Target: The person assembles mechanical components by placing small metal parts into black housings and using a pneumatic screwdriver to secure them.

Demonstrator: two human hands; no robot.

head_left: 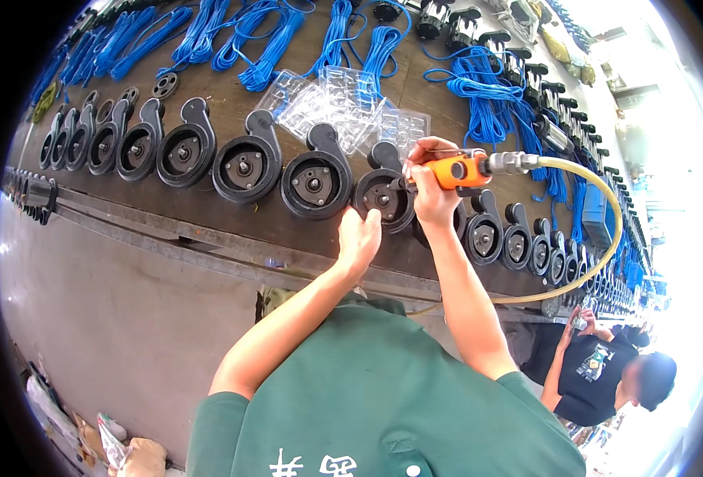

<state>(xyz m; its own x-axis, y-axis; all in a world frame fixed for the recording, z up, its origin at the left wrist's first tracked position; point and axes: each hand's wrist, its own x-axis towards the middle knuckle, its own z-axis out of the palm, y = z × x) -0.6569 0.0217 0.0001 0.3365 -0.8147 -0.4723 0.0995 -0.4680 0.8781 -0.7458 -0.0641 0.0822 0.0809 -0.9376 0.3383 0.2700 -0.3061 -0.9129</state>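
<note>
My right hand [433, 191] is wrapped round an orange air screwdriver [451, 172], held nearly level. Its tip points left into a black round housing [378, 195] with a short neck. My left hand [360, 240] grips the near rim of that same housing, thumb on the edge. Part of the housing is hidden behind my right hand and the tool. Just left of it lies a like housing [314, 184], with a metal disc and a central shaft inside.
More black housings [184, 155] line the bench edge on both sides. Behind them lie clear plastic trays [331, 103] and blue cable bundles [482, 95]. A yellowish air hose [617, 215] loops down right of the tool. A person in black [598, 374] works farther right.
</note>
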